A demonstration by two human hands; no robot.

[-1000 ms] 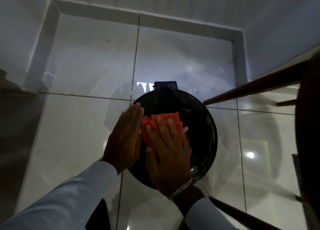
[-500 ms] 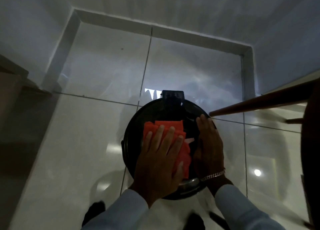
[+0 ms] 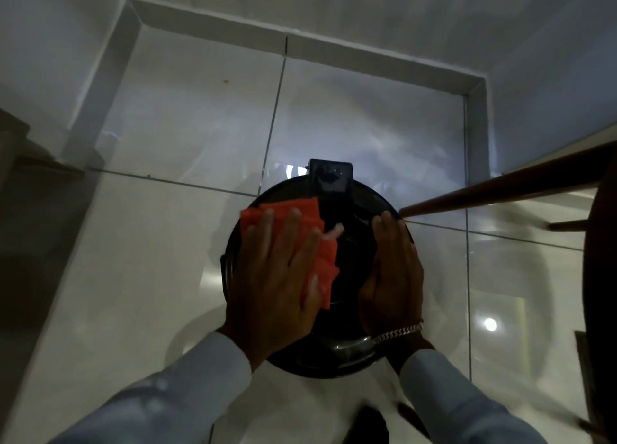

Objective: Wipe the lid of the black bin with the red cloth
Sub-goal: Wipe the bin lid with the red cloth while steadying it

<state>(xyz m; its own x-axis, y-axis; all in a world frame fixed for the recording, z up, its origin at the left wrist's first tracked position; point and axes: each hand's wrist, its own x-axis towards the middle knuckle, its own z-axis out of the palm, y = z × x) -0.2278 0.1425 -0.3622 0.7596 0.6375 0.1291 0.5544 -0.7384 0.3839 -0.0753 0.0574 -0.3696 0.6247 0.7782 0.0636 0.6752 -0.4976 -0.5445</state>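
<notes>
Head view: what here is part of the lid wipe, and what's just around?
In the job: red cloth; black bin lid; left hand pressing the cloth flat; right hand on the lid's right side.
Just around: wooden chair leg; tiled floor; wall skirting.

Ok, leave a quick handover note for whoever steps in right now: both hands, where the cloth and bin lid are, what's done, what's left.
Left hand: spread flat, pressing the red cloth onto the left part of the lid.
Right hand: flat on the lid's right edge, steadying the black bin; nothing in it.
Cloth: folded, lying on the lid under the left palm, its far corner overhanging the rim.
Done: wiping is under way; how much is clean cannot be told in this dim light.
Left: likely the middle, the right side and the near rim, then lift the cloth off.
Watch the wooden chair leg close to the bin's right side.
</notes>
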